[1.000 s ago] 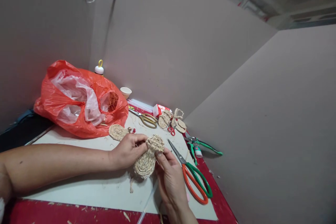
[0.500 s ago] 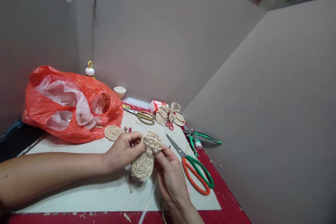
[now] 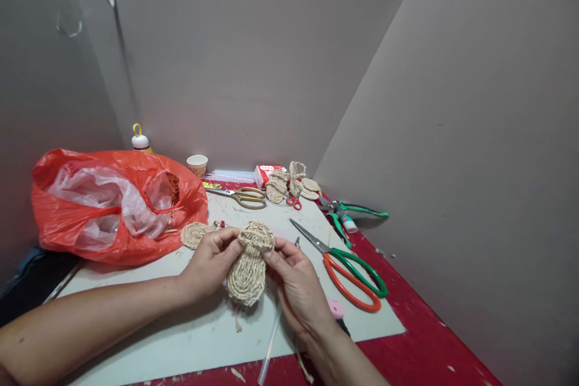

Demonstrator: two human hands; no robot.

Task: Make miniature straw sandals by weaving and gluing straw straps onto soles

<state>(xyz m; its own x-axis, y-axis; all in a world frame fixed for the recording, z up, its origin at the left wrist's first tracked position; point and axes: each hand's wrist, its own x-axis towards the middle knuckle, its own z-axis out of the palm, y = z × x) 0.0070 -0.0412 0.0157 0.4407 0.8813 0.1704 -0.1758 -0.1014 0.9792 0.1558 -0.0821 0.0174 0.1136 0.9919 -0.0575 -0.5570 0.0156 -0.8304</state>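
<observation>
A small slipper of braided straw cord (image 3: 246, 277) is held up over the white board, its coiled sole facing me and a band across its upper end. My left hand (image 3: 210, 262) pinches the left edge near that band. On the opposite edge, my right hand (image 3: 296, 280) grips with thumb and fingers. A short cord end dangles below the slipper. Behind my left hand lies a flat coiled straw sole (image 3: 194, 234) with a red bead beside it. To the right of my right hand rest big scissors (image 3: 348, 271) with one orange and one green handle.
An orange plastic bag (image 3: 131, 247) fills the left side. Along the back stand a paper cup (image 3: 197, 165), a red-and-white box (image 3: 266, 175), brass-coloured scissors (image 3: 246, 196) and finished straw slippers (image 3: 277, 186). Green-handled pliers (image 3: 362, 211) lie at right. A clear glue stick (image 3: 270, 347) lies in front.
The camera view has shifted and tilted, so the table appears turned. Both hands still hold the slipper, which now hangs a little more upright. A pink object shows beside my right wrist.
</observation>
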